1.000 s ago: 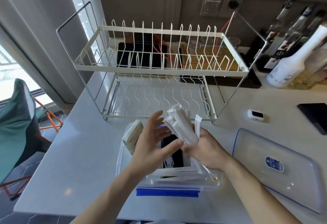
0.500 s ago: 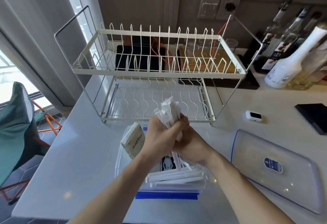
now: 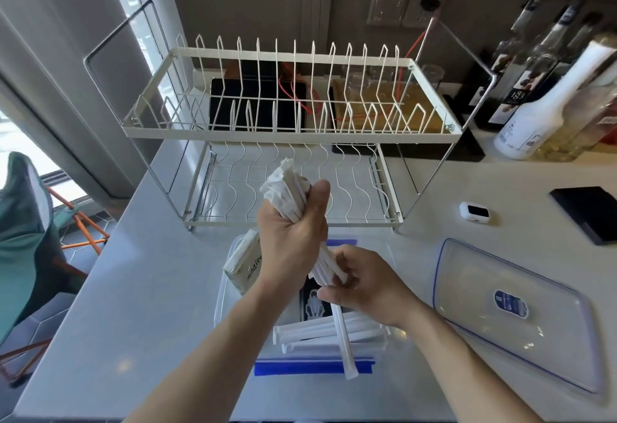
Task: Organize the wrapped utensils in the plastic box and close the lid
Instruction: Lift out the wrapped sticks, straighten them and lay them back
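Mid-task. Left hand (image 3: 292, 239) is clenched round a bundle of wrapped utensils (image 3: 289, 189), raised above the plastic box (image 3: 223, 292) on the desk (image 3: 140, 306). Right hand (image 3: 364, 284) pinches the bundle's lower ends. More wrapped utensils already lie flat in the box; one stick (image 3: 344, 346) pokes over its front wall. Lid (image 3: 510, 316) lies on the desk to the right, well apart from the box. Left to do: seat the bundle, tidy the stray, close the lid.

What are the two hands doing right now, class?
Left hand: grips the bundle of white paper-wrapped utensils.
Right hand: pinches the bundle's lower ends above the clear plastic box.
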